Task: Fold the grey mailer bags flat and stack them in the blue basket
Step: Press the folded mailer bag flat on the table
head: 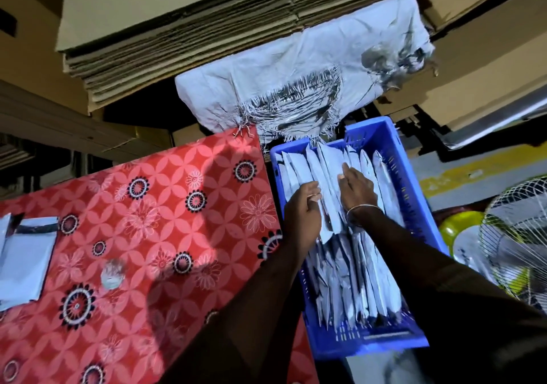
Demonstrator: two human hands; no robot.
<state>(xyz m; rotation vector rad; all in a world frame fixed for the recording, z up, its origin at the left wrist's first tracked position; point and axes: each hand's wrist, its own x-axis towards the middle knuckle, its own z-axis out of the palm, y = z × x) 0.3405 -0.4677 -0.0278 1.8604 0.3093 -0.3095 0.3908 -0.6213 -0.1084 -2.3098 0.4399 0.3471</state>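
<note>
Right now both hands inside blue basket (pixel 399 158), frame centre-right: left hand (pixel 305 206) pinches folded grey mailer bag (pixel 325 194), right hand (pixel 356 186) open-fingered, pressing upright packed bags (pixel 355 280).

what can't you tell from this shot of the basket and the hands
- Head view: left hand fingertips are buried among the bags, so its grip is unclear.
- Head view: the basket floor and the bag count are hidden by the packed bags and both forearms.
- Head view: the mailer on the table is cut off by the left edge.
- Head view: the fan is cut off by the right edge.
</note>
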